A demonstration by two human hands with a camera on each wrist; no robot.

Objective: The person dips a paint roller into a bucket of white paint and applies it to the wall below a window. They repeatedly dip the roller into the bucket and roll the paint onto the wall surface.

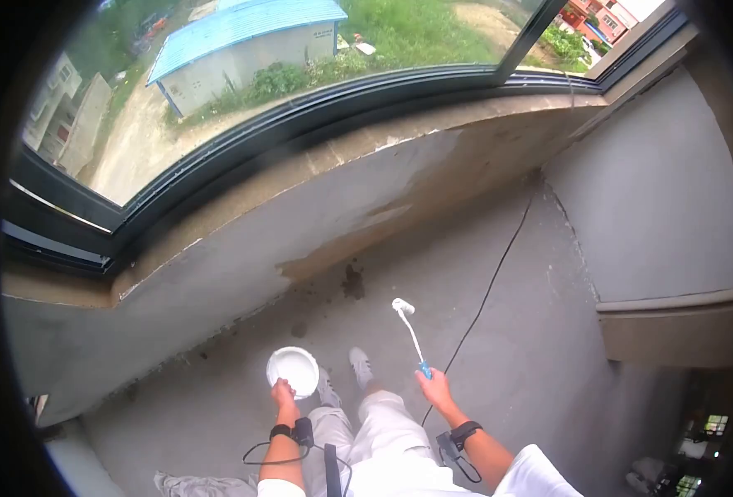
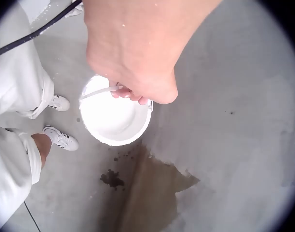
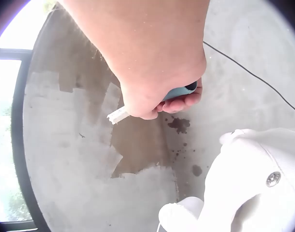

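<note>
My left hand (image 1: 284, 393) grips the handle of a white bucket (image 1: 298, 366); in the left wrist view the fingers of the hand (image 2: 133, 72) curl round the handle (image 2: 100, 92) above the bucket (image 2: 113, 123), which holds white paint. My right hand (image 1: 437, 389) holds a paint roller by its blue grip (image 1: 424, 370), its white roller head (image 1: 403, 306) pointing away from me over the floor. The right wrist view shows the hand (image 3: 159, 82) curled round the blue grip (image 3: 179, 92), with part of the roller (image 3: 118, 115) beyond it.
Below the window frame (image 1: 300, 124), the wall (image 1: 366, 186) is partly pale and partly brown. A black cable (image 1: 495, 273) crosses the floor (image 1: 540, 331) to my right. Dark stains (image 1: 353, 282) mark the floor near the wall. Crumpled cloth (image 1: 205, 484) lies at the lower left.
</note>
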